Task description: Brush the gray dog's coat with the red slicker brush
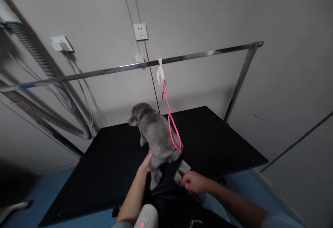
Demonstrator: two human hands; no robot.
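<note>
A grey, short-trimmed dog [158, 136] stands on a black grooming table [114, 165], its rear toward me and its head turned to the far left. My left hand [146, 162] holds the dog at its flank, just above the hind leg; the fingers are partly hidden beneath the body. Closed in my right hand [194, 182] is a slicker brush [184, 167] with a pale flat head and some red on it, slightly blurred. The brush is at the table's near edge, right of the hind legs. A pink grooming loop [174, 131] hangs in front of the dog's back.
A metal bar [117, 69] spans above the table, and white cloth [160, 73] ties the loop to it. Grey corrugated hoses [62, 92] run down at the left. A wall socket [140, 31] is behind. A white device [147, 217] shows beside my left forearm.
</note>
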